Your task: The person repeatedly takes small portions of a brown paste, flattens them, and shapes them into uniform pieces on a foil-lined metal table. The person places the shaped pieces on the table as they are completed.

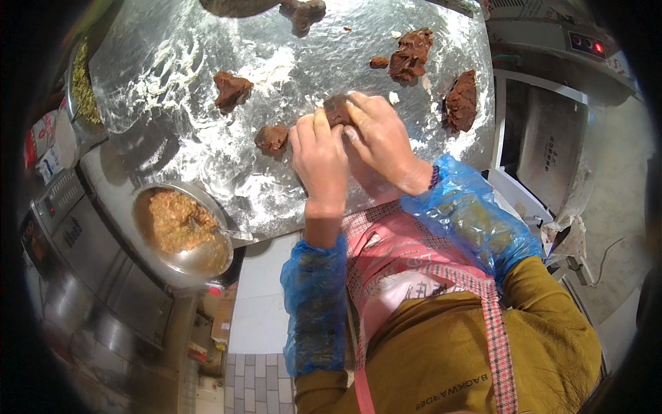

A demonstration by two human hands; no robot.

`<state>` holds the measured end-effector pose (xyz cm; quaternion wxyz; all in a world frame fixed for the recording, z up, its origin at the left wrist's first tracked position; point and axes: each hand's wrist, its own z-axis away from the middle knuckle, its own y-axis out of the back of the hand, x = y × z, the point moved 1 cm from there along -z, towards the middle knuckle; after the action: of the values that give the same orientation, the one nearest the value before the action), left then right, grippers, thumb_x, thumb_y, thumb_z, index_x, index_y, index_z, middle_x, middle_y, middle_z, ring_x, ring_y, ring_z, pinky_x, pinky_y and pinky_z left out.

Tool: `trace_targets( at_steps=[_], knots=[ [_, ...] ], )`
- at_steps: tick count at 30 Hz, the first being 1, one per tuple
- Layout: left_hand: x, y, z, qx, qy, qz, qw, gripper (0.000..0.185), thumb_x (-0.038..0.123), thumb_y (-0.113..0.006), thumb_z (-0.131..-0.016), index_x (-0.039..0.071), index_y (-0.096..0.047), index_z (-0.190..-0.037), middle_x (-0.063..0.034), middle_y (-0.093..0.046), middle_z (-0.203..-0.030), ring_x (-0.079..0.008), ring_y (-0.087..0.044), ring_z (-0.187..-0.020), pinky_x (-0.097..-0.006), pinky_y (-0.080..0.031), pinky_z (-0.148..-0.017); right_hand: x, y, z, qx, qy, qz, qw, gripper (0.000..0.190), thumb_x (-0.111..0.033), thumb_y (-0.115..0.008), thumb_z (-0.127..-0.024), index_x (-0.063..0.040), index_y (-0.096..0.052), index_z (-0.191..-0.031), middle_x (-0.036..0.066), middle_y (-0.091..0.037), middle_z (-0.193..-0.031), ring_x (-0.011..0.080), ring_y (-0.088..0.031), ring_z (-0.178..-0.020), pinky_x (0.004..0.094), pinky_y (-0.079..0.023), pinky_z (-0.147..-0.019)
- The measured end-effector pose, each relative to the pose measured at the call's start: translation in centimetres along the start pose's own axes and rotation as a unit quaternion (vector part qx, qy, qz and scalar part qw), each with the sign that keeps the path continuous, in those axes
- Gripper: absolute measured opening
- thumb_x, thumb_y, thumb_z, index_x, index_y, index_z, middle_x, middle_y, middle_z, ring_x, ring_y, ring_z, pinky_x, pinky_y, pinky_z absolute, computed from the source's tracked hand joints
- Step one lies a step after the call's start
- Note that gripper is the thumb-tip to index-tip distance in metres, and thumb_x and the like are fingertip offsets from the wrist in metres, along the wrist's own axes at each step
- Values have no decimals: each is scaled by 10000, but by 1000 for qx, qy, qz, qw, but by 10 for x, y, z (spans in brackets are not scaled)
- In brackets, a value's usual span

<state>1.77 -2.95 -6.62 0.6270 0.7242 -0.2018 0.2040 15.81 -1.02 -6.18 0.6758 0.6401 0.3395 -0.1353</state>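
Both of my hands meet over the floured metal worktop (191, 62), their fingers around a dark brown lump of dough (337, 109). My left hand (319, 147) grips its left side, and my right hand (380, 137) presses on its right side with thumb and fingers. Just left of my left hand lies a small brown dough piece (271, 138). A larger dough piece (231, 91) rests farther up and left. Beyond my right hand are a big dough chunk (411, 55) with a small bit (379, 62) beside it, and another chunk (461, 102) near the worktop's right edge.
A steel bowl (222, 259) of minced filling with a spoon (238, 235) stands at the lower left. Another bowl (77, 121) holds chopped greens at the far left. More dough (305, 16) lies at the top, beside a dark round object (238, 6).
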Motion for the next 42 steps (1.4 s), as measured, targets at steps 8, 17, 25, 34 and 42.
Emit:
trace_targets(
  at_steps=[8, 17, 25, 34, 42],
  knots=[
    [3, 4, 1, -27, 72, 41, 996, 528, 85, -806, -885, -37, -618, -1363, -166, -628, -1137, -350, -635, -1057, -431, -544, -904, 14, 31, -31, 1, 83, 139, 987, 270, -186, -741, -974, -3, -746, -1173, 175, -742, -1246, 314, -680, -1198, 469, -534, -1089],
    [4, 24, 25, 1, 256, 226, 940, 510, -51, -704, -949, -46, -578, -1443, -169, -632, -1253, -266, -696, -1001, -362, -583, -837, 61, 55, -71, 5, 156, 324, 933, 265, -142, -788, -835, -77, -747, -1089, 79, -724, -1263, 289, -616, -1260, 446, -455, -1063],
    [33, 30, 39, -5, 411, 557, 722, 320, 19, -723, -1018, -81, -648, -1312, -100, -708, -1143, -142, -685, -1035, -281, -572, -897, -7, 45, -5, -59, 113, -96, 987, 326, -67, -826, -829, -44, -741, -1143, 177, -706, -1323, 381, -721, -1165, 428, -625, -929],
    [20, 29, 44, -21, 457, 619, 638, 207, 19, -702, -1022, -65, -669, -1208, -85, -730, -1030, -117, -674, -863, -266, -554, -785, -15, 42, 8, -86, -7, -176, 981, 175, -79, -788, -874, -28, -772, -1042, 164, -729, -1219, 344, -732, -1087, 397, -603, -910],
    [1, 12, 19, 63, 410, 445, 794, 156, 39, -748, -998, -30, -678, -1119, -55, -704, -998, -106, -669, -872, -260, -552, -789, 3, 39, 14, -79, -183, -222, 955, 188, 1, -784, -916, 30, -740, -1097, 118, -687, -1236, 186, -710, -1095, 297, -598, -910]
  ],
)
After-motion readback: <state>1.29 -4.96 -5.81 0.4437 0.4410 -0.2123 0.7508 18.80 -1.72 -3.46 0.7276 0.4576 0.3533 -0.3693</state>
